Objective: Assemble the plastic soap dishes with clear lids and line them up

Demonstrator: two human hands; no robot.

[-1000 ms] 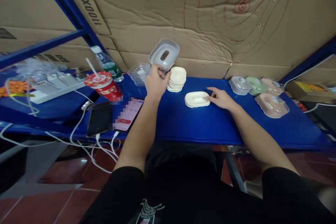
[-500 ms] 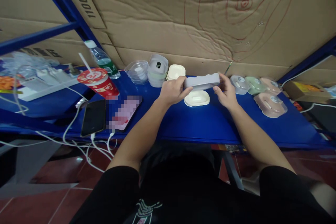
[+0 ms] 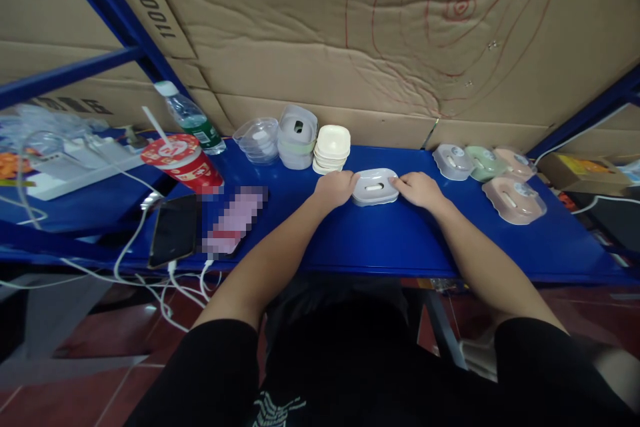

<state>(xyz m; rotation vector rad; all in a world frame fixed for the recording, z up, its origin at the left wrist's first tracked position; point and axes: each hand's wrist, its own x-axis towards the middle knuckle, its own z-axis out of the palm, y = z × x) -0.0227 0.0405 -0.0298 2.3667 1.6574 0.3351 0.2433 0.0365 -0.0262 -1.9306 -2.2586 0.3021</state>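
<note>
On the blue tabletop [image 3: 350,240] in front of me sits a small grey plastic case [image 3: 374,196] with an oval slot in its top, a white strip showing through the slot. My left hand [image 3: 336,189] grips its left end, thumb along the near rim. At the opposite end my right hand [image 3: 419,189] holds it, fingers curled at the edge. The cream tray that lay here is hidden under the grey piece. Just behind my left hand rises a stack of cream trays [image 3: 333,141].
Left of the cream stack are stacked grey cases [image 3: 297,130] and clear covers [image 3: 259,139]. Several covered cases, grey [image 3: 453,161], green [image 3: 485,163] and pink [image 3: 515,201], stand at right. A red cup [image 3: 184,163], bottle [image 3: 193,119] and phones [image 3: 174,228] with cables occupy the left.
The grey piece, held tilted in the air above the cream tray, has come down flat over it. Both hands have lowered with it and still hold its two ends.
</note>
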